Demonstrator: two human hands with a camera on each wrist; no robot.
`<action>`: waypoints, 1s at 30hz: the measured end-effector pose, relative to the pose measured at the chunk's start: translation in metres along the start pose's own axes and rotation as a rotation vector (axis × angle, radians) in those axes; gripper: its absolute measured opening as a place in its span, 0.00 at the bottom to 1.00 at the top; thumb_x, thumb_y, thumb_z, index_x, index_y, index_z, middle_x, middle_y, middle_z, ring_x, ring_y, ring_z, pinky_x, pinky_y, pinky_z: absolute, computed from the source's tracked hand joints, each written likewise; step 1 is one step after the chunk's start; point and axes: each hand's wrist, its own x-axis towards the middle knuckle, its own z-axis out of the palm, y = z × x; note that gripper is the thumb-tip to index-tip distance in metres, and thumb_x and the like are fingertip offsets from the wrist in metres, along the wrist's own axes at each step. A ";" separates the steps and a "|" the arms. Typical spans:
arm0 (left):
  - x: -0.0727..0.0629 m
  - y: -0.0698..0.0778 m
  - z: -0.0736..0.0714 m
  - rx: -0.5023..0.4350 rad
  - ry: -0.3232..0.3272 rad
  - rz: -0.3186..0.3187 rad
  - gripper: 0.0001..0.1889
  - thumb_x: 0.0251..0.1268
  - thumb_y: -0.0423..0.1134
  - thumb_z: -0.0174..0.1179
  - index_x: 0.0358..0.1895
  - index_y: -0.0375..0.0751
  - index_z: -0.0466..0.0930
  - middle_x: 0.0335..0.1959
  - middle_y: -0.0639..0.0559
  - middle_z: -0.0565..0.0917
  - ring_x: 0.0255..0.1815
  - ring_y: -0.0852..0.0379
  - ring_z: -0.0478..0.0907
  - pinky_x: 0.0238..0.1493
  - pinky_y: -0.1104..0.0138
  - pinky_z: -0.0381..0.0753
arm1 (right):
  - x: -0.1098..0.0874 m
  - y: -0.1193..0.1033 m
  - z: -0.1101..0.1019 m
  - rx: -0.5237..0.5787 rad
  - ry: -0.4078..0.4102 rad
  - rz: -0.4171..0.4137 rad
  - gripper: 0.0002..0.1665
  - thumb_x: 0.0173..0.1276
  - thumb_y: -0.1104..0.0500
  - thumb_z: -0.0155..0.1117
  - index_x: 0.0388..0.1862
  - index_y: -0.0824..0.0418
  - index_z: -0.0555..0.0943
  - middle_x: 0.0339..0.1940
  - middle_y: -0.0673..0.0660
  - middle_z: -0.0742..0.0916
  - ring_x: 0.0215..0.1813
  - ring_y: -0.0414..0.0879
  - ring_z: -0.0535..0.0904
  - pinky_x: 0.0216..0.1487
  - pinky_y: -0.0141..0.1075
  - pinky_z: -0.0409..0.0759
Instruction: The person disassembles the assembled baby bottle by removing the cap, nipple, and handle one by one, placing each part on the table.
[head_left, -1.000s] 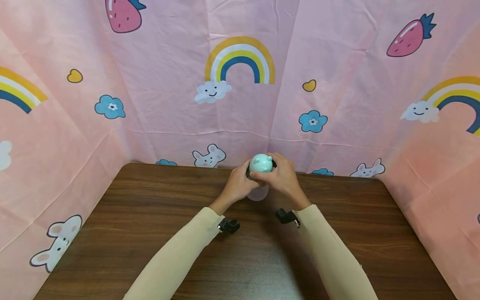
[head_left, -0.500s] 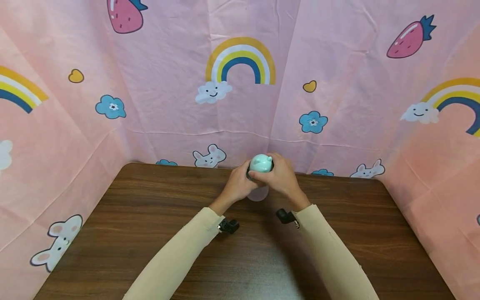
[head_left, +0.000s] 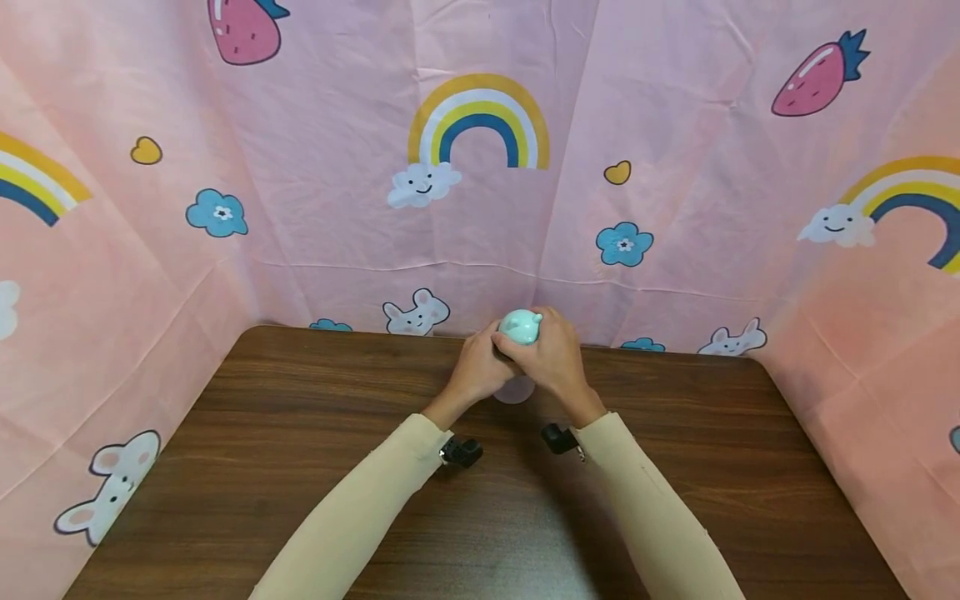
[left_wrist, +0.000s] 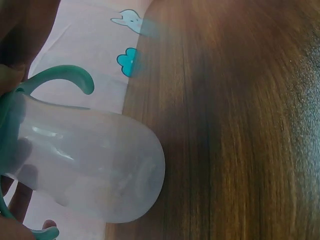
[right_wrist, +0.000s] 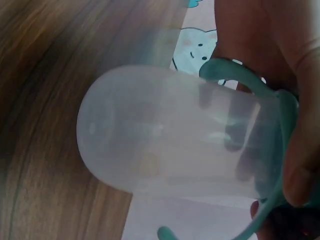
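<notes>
Near the back edge of the table, a baby bottle (head_left: 513, 390) is held up between my two hands. It has a translucent body, green side handles (left_wrist: 67, 75) and a rounded mint cap (head_left: 520, 326) with small ears. My left hand (head_left: 478, 364) grips the bottle at its collar and handle from the left. From the right, my right hand (head_left: 557, 354) wraps round the cap, its thumb across the front. In the right wrist view, the bottle's body (right_wrist: 165, 135) shows no visible liquid. The hands hide most of the collar.
A brown wood-grain table (head_left: 337, 467) spreads beneath the hands. Pink printed cloth (head_left: 322, 208) hangs close behind it and along both sides. Each wrist carries a small black camera, such as the left wrist camera (head_left: 461, 452).
My right hand and wrist have turned slightly and shifted a little to the left round the cap, whose ear has turned slightly too. The left hand stays nearly in place.
</notes>
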 end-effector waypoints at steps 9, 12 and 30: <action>-0.001 -0.001 -0.001 -0.013 0.011 0.028 0.35 0.57 0.41 0.81 0.68 0.33 0.80 0.58 0.38 0.88 0.60 0.37 0.84 0.65 0.44 0.81 | 0.002 0.001 0.002 0.040 0.017 -0.009 0.39 0.59 0.41 0.81 0.55 0.71 0.86 0.46 0.65 0.90 0.45 0.62 0.87 0.44 0.56 0.85; -0.001 0.000 -0.002 -0.012 0.014 0.034 0.36 0.56 0.41 0.81 0.68 0.32 0.80 0.58 0.37 0.89 0.60 0.36 0.84 0.65 0.44 0.80 | 0.003 0.002 0.002 0.040 0.021 -0.017 0.37 0.58 0.42 0.81 0.53 0.71 0.86 0.45 0.65 0.90 0.44 0.62 0.87 0.43 0.56 0.85; -0.001 -0.004 0.000 -0.028 0.022 0.063 0.36 0.56 0.40 0.82 0.67 0.31 0.80 0.57 0.37 0.88 0.59 0.36 0.83 0.64 0.43 0.81 | 0.006 0.003 -0.001 0.046 -0.011 -0.014 0.34 0.58 0.41 0.81 0.50 0.68 0.87 0.42 0.62 0.90 0.41 0.59 0.85 0.42 0.53 0.83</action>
